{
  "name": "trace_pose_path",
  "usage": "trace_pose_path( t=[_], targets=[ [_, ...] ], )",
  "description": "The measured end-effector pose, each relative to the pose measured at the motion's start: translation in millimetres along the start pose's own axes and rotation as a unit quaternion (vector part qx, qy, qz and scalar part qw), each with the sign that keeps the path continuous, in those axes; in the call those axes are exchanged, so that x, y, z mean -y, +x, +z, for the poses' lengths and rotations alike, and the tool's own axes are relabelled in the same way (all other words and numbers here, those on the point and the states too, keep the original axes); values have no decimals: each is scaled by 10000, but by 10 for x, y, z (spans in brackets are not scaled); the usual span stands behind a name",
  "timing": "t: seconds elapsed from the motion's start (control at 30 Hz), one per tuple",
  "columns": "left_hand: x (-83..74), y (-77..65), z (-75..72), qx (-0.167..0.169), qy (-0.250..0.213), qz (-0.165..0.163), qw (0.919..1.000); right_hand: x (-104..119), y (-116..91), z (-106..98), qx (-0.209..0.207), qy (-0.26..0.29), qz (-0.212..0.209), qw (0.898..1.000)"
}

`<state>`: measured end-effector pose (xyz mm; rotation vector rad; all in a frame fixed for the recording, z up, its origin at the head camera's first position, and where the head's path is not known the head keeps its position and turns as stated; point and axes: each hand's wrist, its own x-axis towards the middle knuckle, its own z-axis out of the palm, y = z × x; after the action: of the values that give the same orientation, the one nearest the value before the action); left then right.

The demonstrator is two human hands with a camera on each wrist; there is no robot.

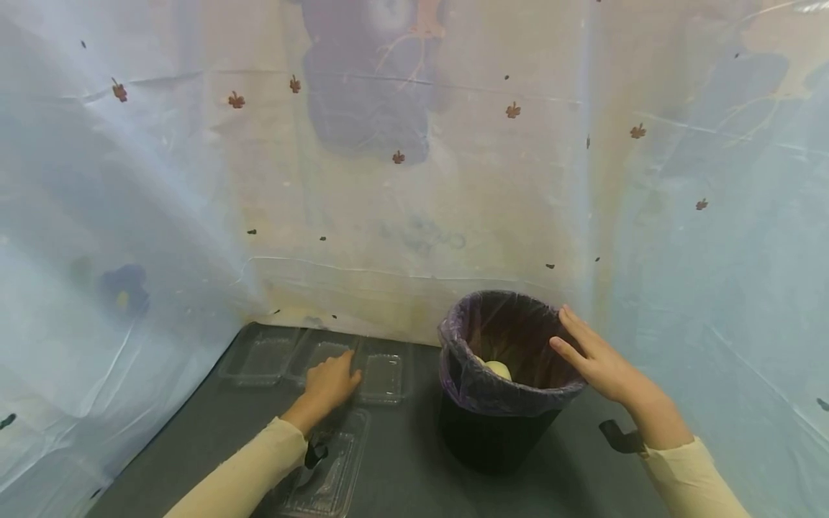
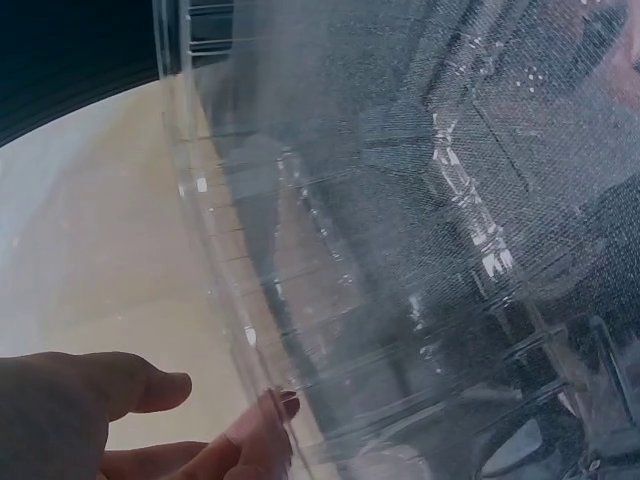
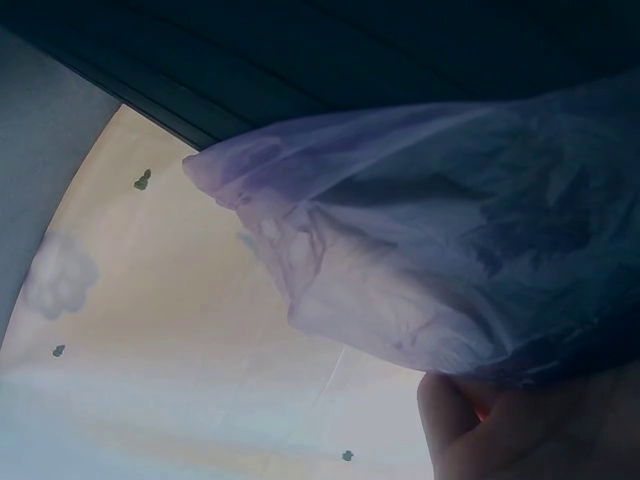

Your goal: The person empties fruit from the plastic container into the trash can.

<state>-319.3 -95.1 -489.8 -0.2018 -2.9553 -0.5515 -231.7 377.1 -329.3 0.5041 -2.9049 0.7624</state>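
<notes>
My left hand (image 1: pixel 330 383) is over a group of clear plastic containers. Its thumb and index finger are spread apart. In the left wrist view, the fingertips (image 2: pixel 262 432) are at the rim of a clear container (image 2: pixel 400 230), while the thumb stands away from it. My right hand (image 1: pixel 602 363) rests at the right rim of a black bin (image 1: pixel 495 435), fingers extended. A purple translucent bag (image 1: pixel 466 360) lines the bin and folds over its rim. Inside the bin lies a pale rounded thing (image 1: pixel 499 370), partly hidden. The right wrist view shows the bag's folded edge (image 3: pixel 400 290) beside the hand.
Clear containers stand at the far left (image 1: pixel 259 356), beside the left hand (image 1: pixel 383 374) and under the left wrist (image 1: pixel 330 467) on the dark tabletop (image 1: pixel 401 467). Patterned plastic sheeting (image 1: pixel 414 216) encloses the table's back and sides. A black strap (image 1: pixel 618 437) is at the right wrist.
</notes>
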Motion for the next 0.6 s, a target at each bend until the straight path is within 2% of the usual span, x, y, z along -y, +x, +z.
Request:
trace_pose_path(
  t=[0.17, 0.3, 0.47, 0.6],
  targets=[
    [7, -52, -76, -166, -87, 25, 9998, -4, 4, -2, 39, 59, 17, 10000],
    [13, -130, -210, -203, -336, 108, 9992, 2, 23, -41, 77, 117, -38, 9999],
    [88, -228, -348, -236, -511, 200, 9982, -10, -9, -57, 107, 213, -76, 9997],
    [179, -262, -430, -267, -587, 346, 9973, -48, -65, -61, -46, 446, -203, 9988]
  ],
)
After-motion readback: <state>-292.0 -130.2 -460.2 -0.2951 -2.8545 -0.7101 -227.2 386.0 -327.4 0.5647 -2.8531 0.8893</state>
